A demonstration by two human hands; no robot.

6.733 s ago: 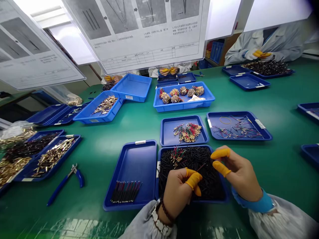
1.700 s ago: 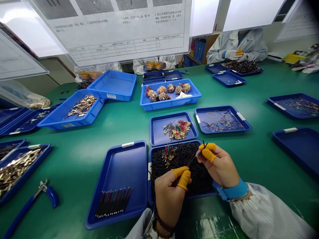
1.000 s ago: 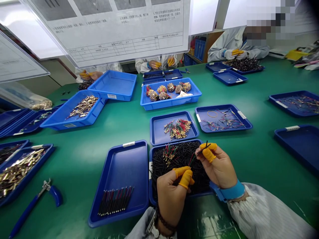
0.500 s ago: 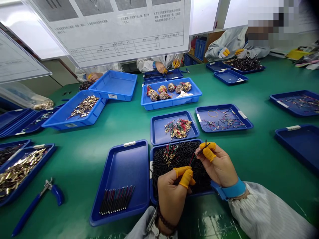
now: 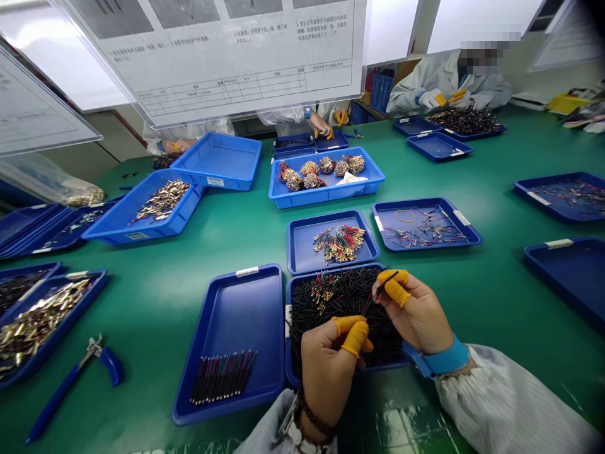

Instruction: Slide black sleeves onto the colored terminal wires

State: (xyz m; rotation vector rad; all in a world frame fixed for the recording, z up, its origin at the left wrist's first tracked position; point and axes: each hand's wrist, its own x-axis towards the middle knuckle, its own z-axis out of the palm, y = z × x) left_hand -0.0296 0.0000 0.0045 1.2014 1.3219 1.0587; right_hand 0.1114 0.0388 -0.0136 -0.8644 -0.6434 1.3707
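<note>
My left hand (image 5: 329,358), in yellow finger cots, is closed in a pinch on a thin red-and-green wire lead (image 5: 367,306). Up and to the right, my right hand (image 5: 418,309) pinches a short black tube (image 5: 387,280) at the upper end of those wires. Whether the wire tips are inside the tube I cannot tell. Both hands are above a blue tray of loose black tubes (image 5: 347,284), where a small bunch of wire leads (image 5: 324,289) lies on top. In the left tray (image 5: 246,315), several black-sleeved wires (image 5: 223,377) lie in a row.
Behind are a tray of bundled wire leads (image 5: 340,243) and one with scattered wires (image 5: 428,230). Blue-handled cutters (image 5: 80,384) lie at left near a tray of brass parts (image 5: 40,321). Instruction sheets (image 5: 212,63) hang overhead. Co-workers' hands (image 5: 447,98) are across the table.
The black tube in my right hand has tilted from nearly upright to slanting along the wires. My left hand keeps its pinch. Across the table, co-workers' hands have shifted.
</note>
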